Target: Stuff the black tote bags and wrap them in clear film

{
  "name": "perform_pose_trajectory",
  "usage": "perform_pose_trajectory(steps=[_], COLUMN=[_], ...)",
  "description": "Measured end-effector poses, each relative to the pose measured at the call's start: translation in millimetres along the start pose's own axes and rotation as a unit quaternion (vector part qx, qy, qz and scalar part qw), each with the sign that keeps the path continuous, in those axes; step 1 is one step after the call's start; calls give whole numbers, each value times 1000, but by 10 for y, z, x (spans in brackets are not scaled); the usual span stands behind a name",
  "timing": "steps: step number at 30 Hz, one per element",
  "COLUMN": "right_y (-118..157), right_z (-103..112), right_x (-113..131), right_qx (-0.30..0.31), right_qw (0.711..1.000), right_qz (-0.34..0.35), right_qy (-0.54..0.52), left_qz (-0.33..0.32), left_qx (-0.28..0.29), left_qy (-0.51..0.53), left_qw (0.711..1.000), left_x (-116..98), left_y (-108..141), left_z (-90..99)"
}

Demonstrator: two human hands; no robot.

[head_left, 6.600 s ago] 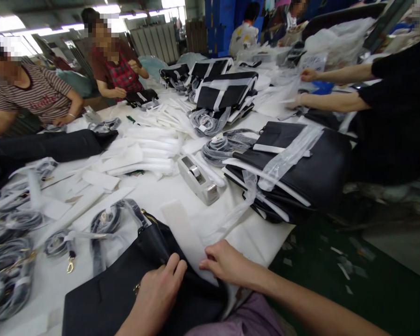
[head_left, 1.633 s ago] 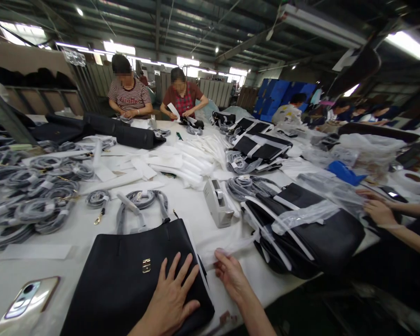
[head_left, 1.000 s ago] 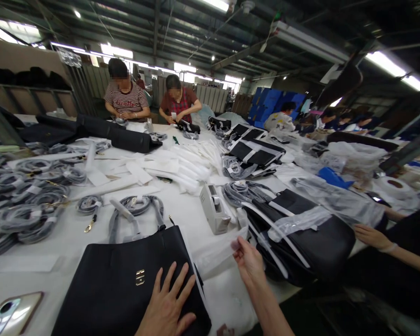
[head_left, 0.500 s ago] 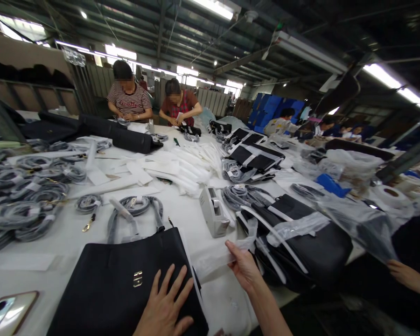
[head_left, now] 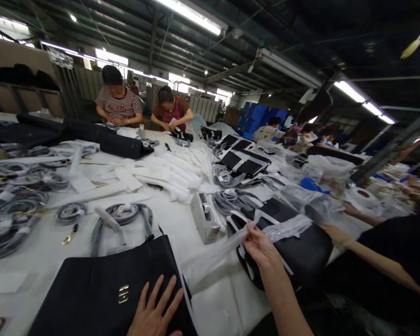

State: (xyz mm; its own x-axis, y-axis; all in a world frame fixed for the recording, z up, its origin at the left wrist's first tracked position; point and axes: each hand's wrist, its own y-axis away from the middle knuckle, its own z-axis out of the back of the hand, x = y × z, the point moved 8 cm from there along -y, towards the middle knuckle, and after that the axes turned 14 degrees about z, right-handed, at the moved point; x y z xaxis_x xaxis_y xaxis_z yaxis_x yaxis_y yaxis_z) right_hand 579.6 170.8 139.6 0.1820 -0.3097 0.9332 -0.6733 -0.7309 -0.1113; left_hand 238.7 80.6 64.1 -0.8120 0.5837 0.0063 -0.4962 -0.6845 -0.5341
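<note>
A black handbag (head_left: 91, 284) with a gold emblem lies on the white table in front of me. My left hand (head_left: 157, 308) rests flat on its right part, fingers spread. Off the bag's right edge stretches a strip of translucent plastic wrap (head_left: 213, 252), its far end pinched in my right hand (head_left: 261, 247). The bag's handle (head_left: 98, 228), in grey wrapping, stands up behind it. Just beyond the strip is a white tape dispenser (head_left: 205, 219). Right of my right hand lie stacked black bags (head_left: 301, 238) with white paper and plastic around them.
Coiled wrapped straps (head_left: 17, 205) cover the table's left side. White foam strips (head_left: 161, 172) are heaped in the middle. A co-worker's arm (head_left: 381, 256) reaches in from the right over clear plastic. Two people (head_left: 119, 102) work across the table.
My right hand has moved right and slightly up, drawing the plastic strip longer. My left hand stays on the bag. The view has shifted, and the co-worker's arms reach further in.
</note>
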Motion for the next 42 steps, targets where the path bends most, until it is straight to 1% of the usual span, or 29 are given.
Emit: perform_pose_trajectory(steps=[5,9,11,16,19,21,25,27,30,32,34,36,38,40,41,42], right_y=[-128,-76,9,245,271,202,-32,-117,-186,-236,-321,-431,-510,-494,-444,-372], right_z=[-29,-20,-23,-25,-9,12,35,4,-45,-56,-41,21,144,276,320,338], right_x=[-9,10,-24,-216,-227,-109,335,497,576,586,645,822,1110,1402,1490,1490], right_qx=[-30,-50,-37,23,41,38,17,17,7,-11,-34,-72,-126,-165,-162,-136], right_qw=[999,996,994,980,971,966,954,946,939,936,936,934,928,920,920,929], right_qz=[20,54,48,9,16,37,110,137,164,180,196,216,239,266,274,259], right_qy=[23,59,96,199,237,252,280,293,304,301,291,276,257,236,226,226], left_qz=[-8,-9,-8,-1,3,5,9,11,9,4,-2,-2,-1,3,6,11], left_qx=[-4,-10,-16,-15,-8,-7,-12,-12,-9,-10,-12,-13,-7,11,23,36], left_qy=[-8,-4,0,0,-1,-1,7,11,1,-3,-7,-10,-6,4,10,15], left_qw=[1000,1000,1000,1000,1000,1000,1000,1000,1000,1000,1000,1000,1000,1000,1000,999], left_x=[9,13,9,7,10,11,15,19,22,19,16,17,14,9,6,5], left_y=[1,-3,-9,-21,-8,6,24,27,35,45,53,52,41,26,19,14], left_z=[-27,-16,-1,-2,-35,-62,-84,-83,-93,-107,-126,-137,-129,-111,-100,-90])
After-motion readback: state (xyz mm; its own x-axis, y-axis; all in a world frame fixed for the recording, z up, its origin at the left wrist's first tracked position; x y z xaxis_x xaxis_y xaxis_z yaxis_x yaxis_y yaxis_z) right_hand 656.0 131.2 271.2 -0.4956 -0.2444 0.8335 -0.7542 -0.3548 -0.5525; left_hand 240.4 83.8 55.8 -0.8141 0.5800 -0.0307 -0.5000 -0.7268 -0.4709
